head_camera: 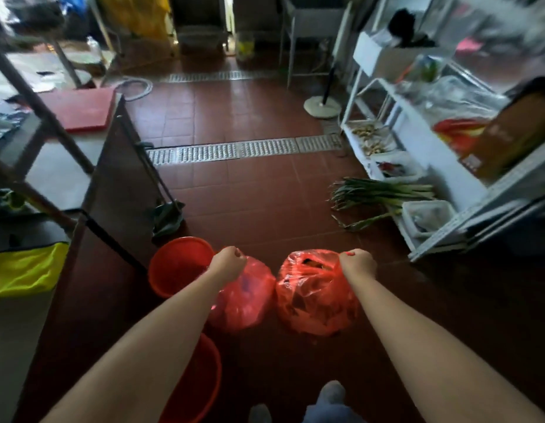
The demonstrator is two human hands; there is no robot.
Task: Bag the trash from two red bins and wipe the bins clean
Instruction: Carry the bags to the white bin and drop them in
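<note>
My left hand (227, 264) is closed around the top of a red plastic trash bag (246, 300) that hangs full above the floor. My right hand (358, 264) grips the handles of a second red trash bag (315, 300), also full, hanging beside the first. Two red bins stand on the floor at my left: the farther bin (176, 267) sits behind my left forearm with its inside visible, and the nearer bin (198, 383) is partly hidden under my left arm.
A dark metal counter (112, 190) runs along the left, with a yellow cloth (27, 270) on a lower surface. A mop (165, 215) leans against the counter. White shelving (442, 166) stands at right, green onions (378, 193) on the floor beside it. A floor drain grate (243, 149) crosses the red tiles.
</note>
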